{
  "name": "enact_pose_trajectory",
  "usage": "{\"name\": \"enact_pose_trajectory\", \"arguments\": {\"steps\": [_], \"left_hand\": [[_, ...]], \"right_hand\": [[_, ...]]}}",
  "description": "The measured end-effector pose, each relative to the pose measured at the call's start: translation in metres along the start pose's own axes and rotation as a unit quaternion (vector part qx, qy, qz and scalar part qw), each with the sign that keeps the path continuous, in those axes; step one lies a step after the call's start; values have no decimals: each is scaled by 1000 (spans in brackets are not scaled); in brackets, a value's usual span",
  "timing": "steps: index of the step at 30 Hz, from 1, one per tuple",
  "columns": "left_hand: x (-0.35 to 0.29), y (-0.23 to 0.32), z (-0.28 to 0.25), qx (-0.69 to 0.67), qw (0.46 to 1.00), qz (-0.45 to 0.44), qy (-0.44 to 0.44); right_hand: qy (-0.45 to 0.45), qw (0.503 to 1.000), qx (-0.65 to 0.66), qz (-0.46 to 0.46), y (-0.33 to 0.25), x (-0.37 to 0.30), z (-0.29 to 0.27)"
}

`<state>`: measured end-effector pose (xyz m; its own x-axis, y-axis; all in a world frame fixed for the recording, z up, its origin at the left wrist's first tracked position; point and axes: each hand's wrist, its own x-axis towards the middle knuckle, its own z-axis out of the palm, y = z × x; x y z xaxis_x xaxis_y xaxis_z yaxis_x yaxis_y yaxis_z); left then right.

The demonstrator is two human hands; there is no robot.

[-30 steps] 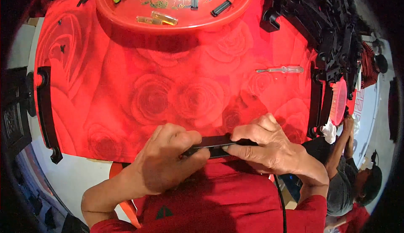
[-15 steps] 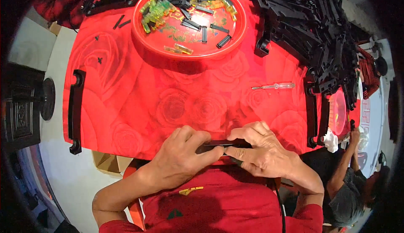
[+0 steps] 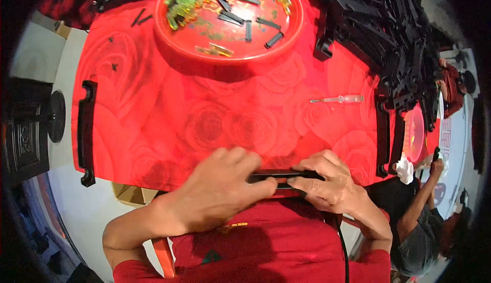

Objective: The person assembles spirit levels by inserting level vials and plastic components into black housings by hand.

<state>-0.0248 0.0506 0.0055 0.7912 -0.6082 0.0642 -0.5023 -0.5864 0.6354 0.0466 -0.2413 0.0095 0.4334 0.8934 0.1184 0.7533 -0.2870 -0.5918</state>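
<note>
Across the red rose-patterned tablecloth [image 3: 204, 124] sits a red round tray [image 3: 291, 37] of small parts, black pieces piled at right [image 3: 388, 32]. At its near edge, your left hand [image 3: 220, 191] and right hand [image 3: 327, 183] both clasp a black bar [image 3: 279, 174].

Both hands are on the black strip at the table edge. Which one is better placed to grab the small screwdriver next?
Right. The right hand lies almost directly below the screwdriver; the left hand would have to cross over the black strip.
</note>
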Motion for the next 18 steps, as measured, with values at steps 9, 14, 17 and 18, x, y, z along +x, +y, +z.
{"name": "enact_pose_trajectory", "arguments": {"steps": [9, 14, 17, 18], "left_hand": [[2, -15, -15, -50, 993, -48, 95], [13, -12, -12, -53, 990, -103, 83], [11, -15, -11, -68, 988, -121, 70], [9, -16, -11, -70, 988, -120, 69]], "right_hand": [[38, 998, 57, -9, 11, 30, 3], [22, 989, 121, 80, 7, 41, -10], [-95, 979, 95, 151, 4, 57, -20], [-98, 977, 93, 165, 2, 60, -20]]}}
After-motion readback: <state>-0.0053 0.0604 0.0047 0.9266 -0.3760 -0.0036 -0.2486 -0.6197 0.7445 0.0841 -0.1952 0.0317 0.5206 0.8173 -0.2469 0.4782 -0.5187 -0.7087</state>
